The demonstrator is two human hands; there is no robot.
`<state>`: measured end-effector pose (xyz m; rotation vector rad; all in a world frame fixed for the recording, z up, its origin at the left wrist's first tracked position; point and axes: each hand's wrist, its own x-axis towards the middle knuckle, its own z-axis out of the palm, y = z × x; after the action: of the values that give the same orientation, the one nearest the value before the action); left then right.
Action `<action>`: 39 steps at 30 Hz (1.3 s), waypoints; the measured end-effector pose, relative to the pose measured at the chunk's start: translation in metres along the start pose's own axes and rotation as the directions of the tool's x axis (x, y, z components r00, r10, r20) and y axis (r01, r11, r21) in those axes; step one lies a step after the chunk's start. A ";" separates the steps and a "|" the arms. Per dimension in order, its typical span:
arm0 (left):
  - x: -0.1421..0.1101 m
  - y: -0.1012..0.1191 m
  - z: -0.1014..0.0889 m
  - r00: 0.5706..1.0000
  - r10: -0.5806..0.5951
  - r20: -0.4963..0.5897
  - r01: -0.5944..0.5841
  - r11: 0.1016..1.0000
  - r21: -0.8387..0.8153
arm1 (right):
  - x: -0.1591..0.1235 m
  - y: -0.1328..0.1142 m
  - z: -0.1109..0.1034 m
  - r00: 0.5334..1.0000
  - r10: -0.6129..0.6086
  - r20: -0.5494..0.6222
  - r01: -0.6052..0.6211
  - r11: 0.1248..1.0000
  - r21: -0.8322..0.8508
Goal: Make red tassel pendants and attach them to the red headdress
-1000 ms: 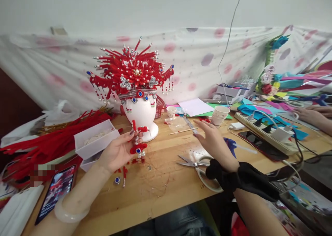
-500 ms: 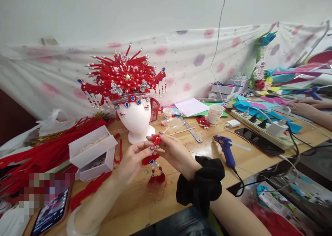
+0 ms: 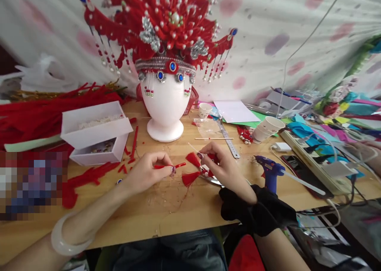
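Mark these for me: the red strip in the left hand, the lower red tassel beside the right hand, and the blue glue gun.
Red strip [image 3: 180, 165]: head view, on its exposed end.
Lower red tassel [image 3: 191, 178]: head view, mid-fringe.
Blue glue gun [image 3: 270, 173]: head view, top of the handle.

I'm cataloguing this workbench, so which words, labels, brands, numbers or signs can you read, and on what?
None can be read with certainty.
Metal ruler: scale marks, too small to read.
Small paper cup: printed marks, too blurred to read.
Packets at lower right: any print is too blurred to read.
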<state>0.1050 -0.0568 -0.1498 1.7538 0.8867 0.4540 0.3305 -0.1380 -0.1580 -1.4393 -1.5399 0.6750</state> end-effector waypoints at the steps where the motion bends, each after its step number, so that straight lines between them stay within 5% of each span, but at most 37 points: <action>1: 0.001 -0.002 0.000 1.000 -0.002 0.017 0.002 1.000 -0.011 | 0.000 0.001 0.001 0.999 -0.033 -0.004 0.033 0.998 -0.053; 13: 0.008 -0.022 -0.004 0.965 0.001 0.264 0.057 0.975 -0.214 | -0.006 0.011 0.003 0.910 -0.407 0.080 0.415 0.884 -0.215; 26: 0.011 -0.028 -0.004 0.942 -0.030 0.335 0.148 0.931 -0.335 | -0.011 0.014 0.005 0.824 -0.518 0.229 0.561 0.801 -0.208; 39: 0.011 -0.028 -0.006 0.930 -0.033 0.367 0.169 0.924 -0.343 | -0.011 0.013 0.005 0.820 -0.514 0.251 0.568 0.782 -0.256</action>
<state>0.0984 -0.0399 -0.1744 1.3745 0.5846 0.2052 0.3311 -0.1459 -0.1738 -1.0798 -2.1576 0.1958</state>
